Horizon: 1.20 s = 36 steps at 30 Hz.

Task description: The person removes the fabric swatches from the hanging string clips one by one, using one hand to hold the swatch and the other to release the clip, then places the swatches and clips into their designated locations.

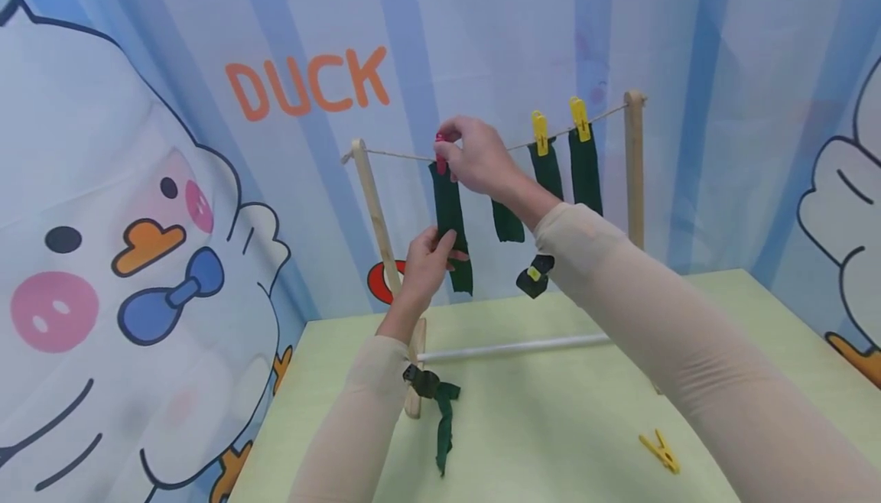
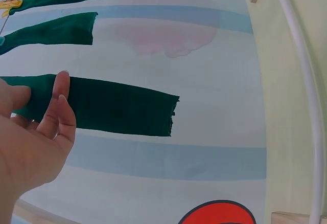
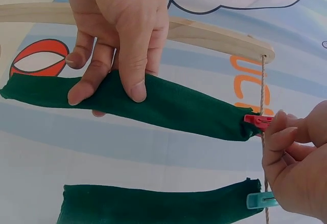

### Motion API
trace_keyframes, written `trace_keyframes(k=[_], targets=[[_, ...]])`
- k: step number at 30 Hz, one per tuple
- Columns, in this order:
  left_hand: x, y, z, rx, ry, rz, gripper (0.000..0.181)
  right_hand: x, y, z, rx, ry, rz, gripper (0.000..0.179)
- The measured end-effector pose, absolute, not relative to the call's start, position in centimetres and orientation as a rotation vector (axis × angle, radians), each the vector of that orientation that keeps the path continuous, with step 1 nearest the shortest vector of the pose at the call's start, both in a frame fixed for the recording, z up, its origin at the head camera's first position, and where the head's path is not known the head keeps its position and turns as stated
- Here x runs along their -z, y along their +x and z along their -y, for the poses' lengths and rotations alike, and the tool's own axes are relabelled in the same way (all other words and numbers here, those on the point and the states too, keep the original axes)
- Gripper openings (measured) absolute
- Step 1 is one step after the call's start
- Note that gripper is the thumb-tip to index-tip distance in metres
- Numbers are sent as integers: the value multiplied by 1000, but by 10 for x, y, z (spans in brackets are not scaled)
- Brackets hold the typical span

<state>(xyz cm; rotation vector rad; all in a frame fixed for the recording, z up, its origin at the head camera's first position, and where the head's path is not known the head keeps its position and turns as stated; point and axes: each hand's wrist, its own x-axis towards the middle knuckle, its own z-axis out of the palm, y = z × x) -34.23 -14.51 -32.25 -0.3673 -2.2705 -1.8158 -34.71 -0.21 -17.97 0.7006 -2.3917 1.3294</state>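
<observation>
A dark green cloth strip (image 1: 449, 201) hangs from the rope (image 1: 399, 155) near its left end. At the strip's top edge is a red clothespin (image 3: 258, 121), which my right hand (image 1: 482, 155) pinches between thumb and fingers. Lower down, my left hand (image 1: 425, 264) holds the same strip, thumb on one face and some fingers behind it, as the right wrist view shows. Beside it a second green strip (image 3: 158, 203) hangs under a teal clothespin (image 3: 260, 200). Two more strips hang farther right under yellow clothespins (image 1: 541, 134).
Wooden posts (image 1: 634, 174) carry the rope at both ends, with a white rod (image 1: 516, 347) low between them. On the pale green table (image 1: 551, 426) lie a crumpled green strip (image 1: 444, 426) and a loose yellow clothespin (image 1: 661, 452). A duck-print curtain (image 1: 310, 14) stands behind.
</observation>
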Motion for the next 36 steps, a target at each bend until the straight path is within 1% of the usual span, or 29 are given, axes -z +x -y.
trace_keyframes(k=[19, 36], targets=[[321, -340, 146, 1818, -396, 2256, 22, 181, -345, 4, -1346, 667, 2287, 21], [327, -337, 149, 1772, -409, 2248, 20, 181, -347, 9, -1281, 616, 2164, 17]])
